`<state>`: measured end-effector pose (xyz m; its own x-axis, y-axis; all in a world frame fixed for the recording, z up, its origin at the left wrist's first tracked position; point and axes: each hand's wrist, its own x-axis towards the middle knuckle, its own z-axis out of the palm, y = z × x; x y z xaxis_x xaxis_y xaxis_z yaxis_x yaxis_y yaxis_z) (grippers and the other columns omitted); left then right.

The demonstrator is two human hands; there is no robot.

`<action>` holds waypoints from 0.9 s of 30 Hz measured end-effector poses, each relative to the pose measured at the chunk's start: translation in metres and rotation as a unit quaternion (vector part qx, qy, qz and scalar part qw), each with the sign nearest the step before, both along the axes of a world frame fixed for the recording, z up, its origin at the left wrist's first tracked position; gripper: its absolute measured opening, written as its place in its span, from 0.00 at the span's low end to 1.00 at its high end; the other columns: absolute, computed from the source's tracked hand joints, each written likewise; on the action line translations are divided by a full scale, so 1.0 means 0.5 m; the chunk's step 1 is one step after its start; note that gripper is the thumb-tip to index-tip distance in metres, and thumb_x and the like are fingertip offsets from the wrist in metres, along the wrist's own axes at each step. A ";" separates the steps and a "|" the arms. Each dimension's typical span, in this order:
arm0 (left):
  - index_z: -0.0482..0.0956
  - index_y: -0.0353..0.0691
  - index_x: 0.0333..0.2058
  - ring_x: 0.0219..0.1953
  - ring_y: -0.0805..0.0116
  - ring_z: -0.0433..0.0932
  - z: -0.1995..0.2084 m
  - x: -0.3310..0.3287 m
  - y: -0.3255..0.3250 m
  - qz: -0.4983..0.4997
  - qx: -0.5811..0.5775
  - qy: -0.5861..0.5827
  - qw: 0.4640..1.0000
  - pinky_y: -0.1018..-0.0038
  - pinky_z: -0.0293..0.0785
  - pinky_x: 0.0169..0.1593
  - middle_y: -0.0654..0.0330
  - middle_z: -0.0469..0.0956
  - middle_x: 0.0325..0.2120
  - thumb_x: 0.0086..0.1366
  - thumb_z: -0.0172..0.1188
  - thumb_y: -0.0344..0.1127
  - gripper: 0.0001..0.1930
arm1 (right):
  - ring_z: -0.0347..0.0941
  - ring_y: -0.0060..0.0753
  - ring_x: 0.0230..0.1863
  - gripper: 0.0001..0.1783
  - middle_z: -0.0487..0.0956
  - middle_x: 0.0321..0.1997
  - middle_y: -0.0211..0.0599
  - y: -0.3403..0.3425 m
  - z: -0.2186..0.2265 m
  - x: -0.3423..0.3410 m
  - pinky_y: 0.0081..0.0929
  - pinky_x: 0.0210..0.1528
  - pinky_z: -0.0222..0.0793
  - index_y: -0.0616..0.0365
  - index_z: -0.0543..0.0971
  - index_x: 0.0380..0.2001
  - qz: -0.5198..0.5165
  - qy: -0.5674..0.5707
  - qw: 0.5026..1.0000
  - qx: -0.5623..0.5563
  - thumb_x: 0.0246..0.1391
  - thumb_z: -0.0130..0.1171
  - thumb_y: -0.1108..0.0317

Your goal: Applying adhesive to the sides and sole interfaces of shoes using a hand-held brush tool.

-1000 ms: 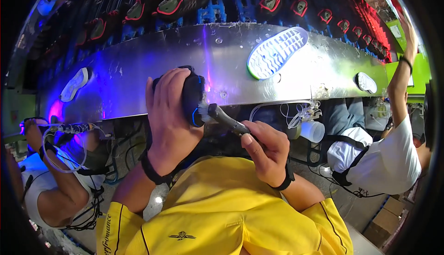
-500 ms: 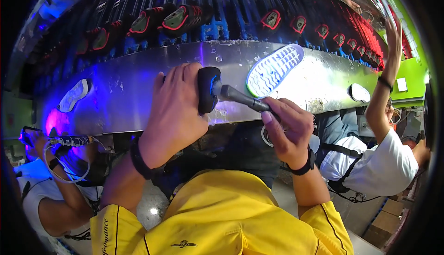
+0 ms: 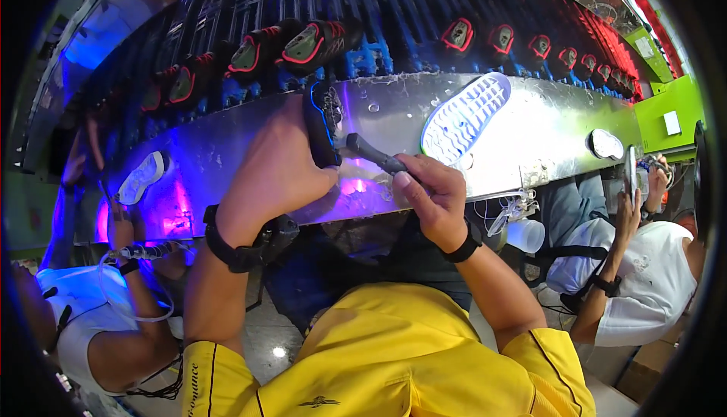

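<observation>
Closed around a black shoe upper [image 3: 322, 126] with a blue edge line is my left hand [image 3: 273, 171], at the near side of the metal ledge. The shoe is tilted, its underside turned toward my right. My right hand [image 3: 439, 194] pinches the handle of a dark brush [image 3: 376, 154]. Its head points at the shoe's underside, with a small gap showing between them. A white and blue shoe sole [image 3: 469, 118], tread up, lies on the ledge [image 3: 553, 118] beyond my right hand.
Behind the ledge runs a dark rack with several black shoes [image 3: 304, 45] trimmed in red. Smaller soles lie at left [image 3: 141, 178] and right [image 3: 606, 144]. One person [image 3: 98, 326] works at left, another [image 3: 636, 281] at right. A white cup [image 3: 525, 235] sits below the ledge.
The shoe has swung up and left in my left hand, showing more of its underside. My right hand and brush have moved left. The right person's raised arm has come down.
</observation>
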<state>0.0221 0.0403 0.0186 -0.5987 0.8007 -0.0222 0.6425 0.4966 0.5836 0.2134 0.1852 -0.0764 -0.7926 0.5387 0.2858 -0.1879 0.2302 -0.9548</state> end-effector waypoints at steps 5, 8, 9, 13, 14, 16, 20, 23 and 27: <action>0.69 0.32 0.59 0.57 0.33 0.76 -0.022 -0.030 -0.014 -0.042 0.014 -0.001 0.999 0.53 0.75 0.59 0.36 0.78 0.52 0.46 0.74 0.25 0.39 | 0.79 0.40 0.30 0.10 0.82 0.30 0.46 -0.026 -0.033 0.011 0.31 0.34 0.71 0.65 0.86 0.44 -0.029 -0.047 0.998 0.008 0.60 0.66 0.73; 0.65 0.33 0.64 0.58 0.33 0.75 -0.022 -0.026 -0.031 -0.032 0.036 0.014 0.999 0.53 0.74 0.60 0.35 0.77 0.54 0.46 0.74 0.25 0.44 | 0.80 0.44 0.29 0.10 0.83 0.31 0.48 -0.039 -0.039 0.021 0.33 0.34 0.72 0.65 0.86 0.43 -0.032 -0.089 0.995 0.029 0.60 0.66 0.72; 0.60 0.34 0.68 0.61 0.35 0.75 -0.024 -0.028 -0.041 -0.025 0.022 0.008 0.999 0.55 0.74 0.62 0.35 0.76 0.57 0.47 0.76 0.26 0.49 | 0.80 0.46 0.29 0.11 0.83 0.32 0.49 -0.040 -0.040 0.025 0.34 0.34 0.72 0.64 0.86 0.43 -0.034 -0.089 0.995 0.022 0.60 0.66 0.70; 0.53 0.33 0.74 0.68 0.47 0.72 -0.056 -0.035 -0.082 0.014 0.067 -0.070 0.995 0.61 0.68 0.69 0.40 0.73 0.65 0.49 0.80 0.33 0.58 | 0.79 0.39 0.28 0.12 0.83 0.31 0.48 -0.044 -0.028 0.046 0.31 0.31 0.70 0.65 0.86 0.44 -0.038 -0.076 0.996 0.004 0.61 0.67 0.69; 0.53 0.33 0.74 0.68 0.47 0.72 -0.074 -0.041 -0.097 0.017 0.073 -0.066 0.995 0.61 0.68 0.69 0.40 0.73 0.65 0.49 0.80 0.33 0.58 | 0.77 0.33 0.27 0.12 0.83 0.30 0.46 -0.043 -0.018 0.055 0.29 0.31 0.69 0.65 0.86 0.45 -0.031 -0.109 0.993 -0.026 0.61 0.67 0.68; 0.48 0.32 0.77 0.72 0.54 0.68 -0.093 -0.031 -0.120 -0.004 0.109 -0.083 0.991 0.64 0.62 0.73 0.42 0.68 0.70 0.52 0.81 0.35 0.61 | 0.75 0.28 0.26 0.13 0.83 0.29 0.45 -0.038 0.007 0.065 0.28 0.30 0.67 0.65 0.86 0.46 -0.020 -0.143 0.988 -0.055 0.62 0.67 0.67; 0.46 0.31 0.77 0.78 0.62 0.53 -0.080 0.049 -0.138 0.036 0.189 -0.281 0.940 0.66 0.46 0.78 0.48 0.56 0.77 0.59 0.76 0.35 0.56 | 0.73 0.25 0.26 0.14 0.82 0.28 0.44 -0.028 0.067 0.074 0.27 0.30 0.66 0.65 0.86 0.47 -0.010 -0.138 0.987 -0.078 0.63 0.66 0.66; 0.49 0.30 0.77 0.80 0.62 0.47 -0.052 0.086 -0.149 0.034 0.198 -0.328 0.923 0.66 0.39 0.79 0.48 0.53 0.78 0.60 0.74 0.36 0.54 | 0.74 0.37 0.23 0.11 0.79 0.26 0.45 -0.022 0.090 0.066 0.30 0.29 0.65 0.64 0.86 0.44 -0.015 -0.093 0.994 0.051 0.64 0.64 0.68; 0.51 0.28 0.76 0.80 0.62 0.46 -0.029 0.111 -0.153 0.033 0.199 -0.366 0.909 0.67 0.38 0.79 0.48 0.53 0.78 0.59 0.73 0.37 0.53 | 0.74 0.41 0.24 0.11 0.78 0.26 0.46 -0.033 0.110 0.096 0.31 0.28 0.64 0.63 0.86 0.43 0.003 -0.127 0.990 0.055 0.64 0.64 0.68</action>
<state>0.0777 -0.0360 0.0041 -0.5872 0.7954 -0.1504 -0.0127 0.1768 0.9842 0.2613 0.1689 -0.0215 -0.8491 0.5112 0.1332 0.0542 0.3350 -0.9407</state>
